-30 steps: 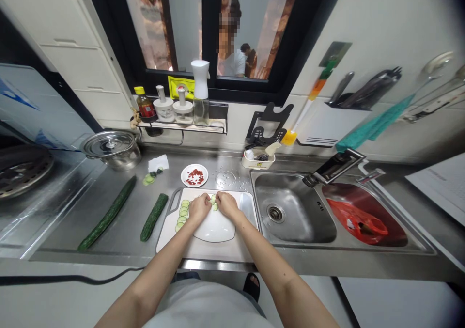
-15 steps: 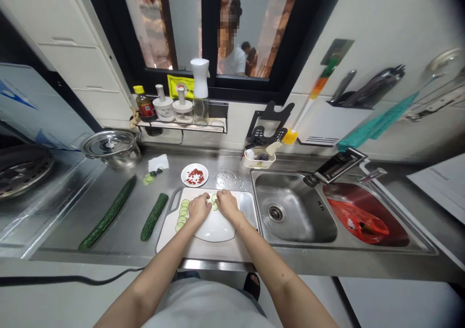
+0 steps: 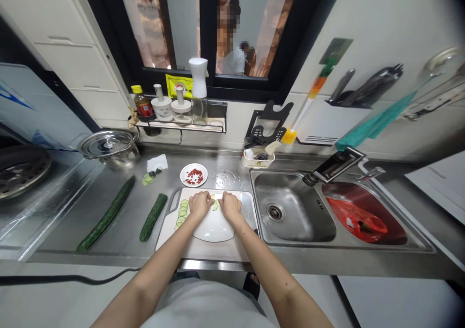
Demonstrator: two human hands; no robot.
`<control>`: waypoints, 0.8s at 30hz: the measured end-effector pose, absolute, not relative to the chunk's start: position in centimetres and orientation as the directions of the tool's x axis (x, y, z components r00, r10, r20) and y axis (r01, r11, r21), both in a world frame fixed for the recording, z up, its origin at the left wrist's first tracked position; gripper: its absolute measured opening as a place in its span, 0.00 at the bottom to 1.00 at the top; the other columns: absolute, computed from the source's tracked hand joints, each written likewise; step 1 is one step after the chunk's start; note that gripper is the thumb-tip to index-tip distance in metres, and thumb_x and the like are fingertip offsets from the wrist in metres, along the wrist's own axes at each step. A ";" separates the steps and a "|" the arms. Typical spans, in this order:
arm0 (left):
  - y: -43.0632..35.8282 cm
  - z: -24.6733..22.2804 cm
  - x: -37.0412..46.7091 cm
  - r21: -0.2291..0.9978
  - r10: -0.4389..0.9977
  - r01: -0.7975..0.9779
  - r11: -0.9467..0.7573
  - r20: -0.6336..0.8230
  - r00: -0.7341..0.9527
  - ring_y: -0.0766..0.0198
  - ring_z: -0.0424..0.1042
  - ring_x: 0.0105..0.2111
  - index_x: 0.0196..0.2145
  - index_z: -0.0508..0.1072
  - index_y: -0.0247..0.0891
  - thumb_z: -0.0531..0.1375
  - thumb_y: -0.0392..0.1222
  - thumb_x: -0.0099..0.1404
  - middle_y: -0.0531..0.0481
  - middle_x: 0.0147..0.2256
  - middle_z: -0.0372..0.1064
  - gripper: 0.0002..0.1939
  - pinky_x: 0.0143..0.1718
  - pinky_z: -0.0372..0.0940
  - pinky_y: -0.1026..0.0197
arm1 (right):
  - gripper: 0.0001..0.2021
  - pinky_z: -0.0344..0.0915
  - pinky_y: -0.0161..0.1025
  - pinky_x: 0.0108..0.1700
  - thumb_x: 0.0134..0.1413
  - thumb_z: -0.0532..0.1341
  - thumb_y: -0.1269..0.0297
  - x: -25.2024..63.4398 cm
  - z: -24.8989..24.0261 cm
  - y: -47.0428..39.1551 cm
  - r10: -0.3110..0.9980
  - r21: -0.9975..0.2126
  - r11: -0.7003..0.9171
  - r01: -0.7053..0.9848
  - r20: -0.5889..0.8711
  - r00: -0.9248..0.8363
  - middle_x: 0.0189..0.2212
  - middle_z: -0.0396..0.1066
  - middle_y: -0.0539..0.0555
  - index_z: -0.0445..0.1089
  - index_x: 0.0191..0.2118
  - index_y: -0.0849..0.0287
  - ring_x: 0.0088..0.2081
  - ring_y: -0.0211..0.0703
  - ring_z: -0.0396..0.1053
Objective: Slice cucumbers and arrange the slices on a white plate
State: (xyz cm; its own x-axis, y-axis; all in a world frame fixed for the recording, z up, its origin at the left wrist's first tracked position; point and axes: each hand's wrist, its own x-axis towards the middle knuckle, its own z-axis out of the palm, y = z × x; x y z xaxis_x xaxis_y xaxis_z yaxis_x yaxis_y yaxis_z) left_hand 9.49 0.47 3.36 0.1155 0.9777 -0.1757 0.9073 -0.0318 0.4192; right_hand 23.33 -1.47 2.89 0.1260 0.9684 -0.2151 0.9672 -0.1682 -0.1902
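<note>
A white plate (image 3: 214,227) lies on a pale cutting board (image 3: 174,243), with a few cucumber slices (image 3: 215,205) at its far part. My left hand (image 3: 200,205) is over the plate's far left side, its fingers closed and their tips at a slice. At the far right side my right hand (image 3: 231,206) is curled, its thumb close to the slices; what its fingers hold is hidden. A row of overlapping cucumber slices (image 3: 182,212) runs along the board's left part. Beside my right hand lies a broad knife blade (image 3: 247,206), partly covered by my forearm.
Left of the board lie a cut cucumber (image 3: 153,217) and a longer cucumber (image 3: 107,215). Behind it stands a small plate (image 3: 193,175) of chopped red pieces. A lidded pot (image 3: 111,148) is at the back left; a double sink (image 3: 294,211) adjoins on the right.
My right hand has drawn slightly right and its fingers have curled in, uncovering more of the slices. My left hand stays nearly in place at the plate's far side.
</note>
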 end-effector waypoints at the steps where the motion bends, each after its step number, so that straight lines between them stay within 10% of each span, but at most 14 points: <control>1: 0.6 3.3 9.6 0.410 0.977 0.911 -0.032 -0.179 0.115 0.57 0.70 0.43 0.36 0.74 0.42 0.59 0.47 0.61 0.47 0.39 0.75 0.09 0.42 0.56 0.58 | 0.14 0.59 0.38 0.42 0.62 0.54 0.61 23.3 2.8 -1.5 0.966 -0.181 -0.176 0.968 -0.221 0.135 0.43 0.72 0.63 0.68 0.48 0.62 0.45 0.47 0.69; 24: 0.9 2.4 9.9 0.382 0.978 0.923 -0.036 -0.176 0.111 0.56 0.69 0.43 0.34 0.73 0.42 0.61 0.46 0.60 0.48 0.39 0.74 0.07 0.44 0.54 0.56 | 0.13 0.59 0.37 0.40 0.60 0.57 0.60 23.7 3.6 -1.1 0.949 -0.164 -0.211 0.964 -0.271 0.162 0.42 0.74 0.62 0.68 0.47 0.60 0.46 0.47 0.70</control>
State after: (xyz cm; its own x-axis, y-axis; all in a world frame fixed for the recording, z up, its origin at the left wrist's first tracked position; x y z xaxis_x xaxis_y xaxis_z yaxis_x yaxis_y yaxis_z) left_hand 9.86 0.91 2.38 0.1107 0.9781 -0.1764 0.9235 -0.0356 0.3821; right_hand 23.73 -1.07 3.61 0.1621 0.9489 -0.2707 0.9636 -0.2113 -0.1636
